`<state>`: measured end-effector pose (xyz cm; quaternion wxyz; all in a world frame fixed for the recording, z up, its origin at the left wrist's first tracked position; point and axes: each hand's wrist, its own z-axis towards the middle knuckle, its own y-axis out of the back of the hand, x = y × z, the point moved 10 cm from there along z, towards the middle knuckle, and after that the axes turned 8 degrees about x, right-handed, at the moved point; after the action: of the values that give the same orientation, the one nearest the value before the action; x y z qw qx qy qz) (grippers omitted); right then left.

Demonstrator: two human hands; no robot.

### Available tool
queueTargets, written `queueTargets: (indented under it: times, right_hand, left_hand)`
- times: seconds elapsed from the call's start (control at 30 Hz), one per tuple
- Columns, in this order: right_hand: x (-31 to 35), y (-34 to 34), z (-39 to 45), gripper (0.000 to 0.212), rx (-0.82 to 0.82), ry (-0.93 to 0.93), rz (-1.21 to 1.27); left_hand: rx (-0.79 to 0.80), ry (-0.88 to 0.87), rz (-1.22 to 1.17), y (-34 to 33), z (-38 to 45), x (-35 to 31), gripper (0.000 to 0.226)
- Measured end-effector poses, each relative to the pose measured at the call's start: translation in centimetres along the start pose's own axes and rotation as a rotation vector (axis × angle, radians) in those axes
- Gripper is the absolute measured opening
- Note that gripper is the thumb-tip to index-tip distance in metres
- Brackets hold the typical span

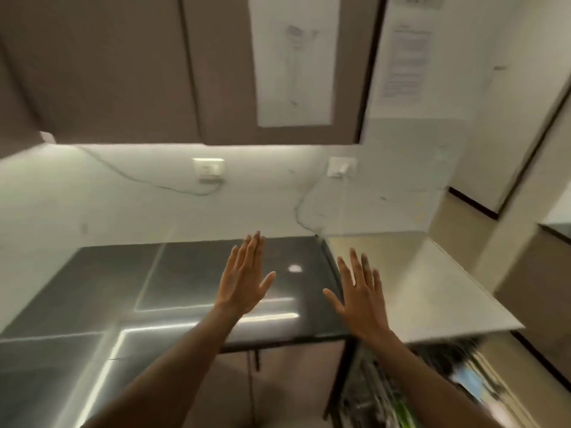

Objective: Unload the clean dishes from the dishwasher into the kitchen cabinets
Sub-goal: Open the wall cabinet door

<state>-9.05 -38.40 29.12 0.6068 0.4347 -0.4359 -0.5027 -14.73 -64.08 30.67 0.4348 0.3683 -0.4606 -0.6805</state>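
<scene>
My left hand (244,278) and my right hand (360,291) are both raised in front of me above the dark counter (185,288), fingers straight and spread, holding nothing. Brown wall cabinets (123,66) hang above the counter with their doors closed. At the lower right, under a pale countertop (432,282), the open dishwasher (417,384) shows a blurred rack with dishes I cannot make out. The whole view is smeared by motion.
Two wall sockets (208,169) with thin cables sit on the white backsplash. A paper notice (404,61) hangs on the wall at the right. A doorway and passage (509,168) open at the far right. Lower cabinet fronts (278,381) lie below the counter.
</scene>
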Motion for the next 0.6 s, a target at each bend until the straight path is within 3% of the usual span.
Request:
queueTargets:
  times: [0.2,0.37,0.6]
  right_hand:
    - [20.1,6.3,13.0,0.087,-0.196,0.355,0.043]
    - [34.7,14.0,20.3,0.082,-0.354,0.546,-0.002]
    - [45.5,21.4,27.0,0.081,-0.467,0.633,-0.070]
  left_hand:
    - [-0.195,0.236,0.150,12.9,0.5,16.6,0.088]
    - [-0.332,0.389,0.186,23.6,1.2,25.9,0.086]
    - [-0.485,0.565,-0.146,30.1,4.6,34.3,0.079]
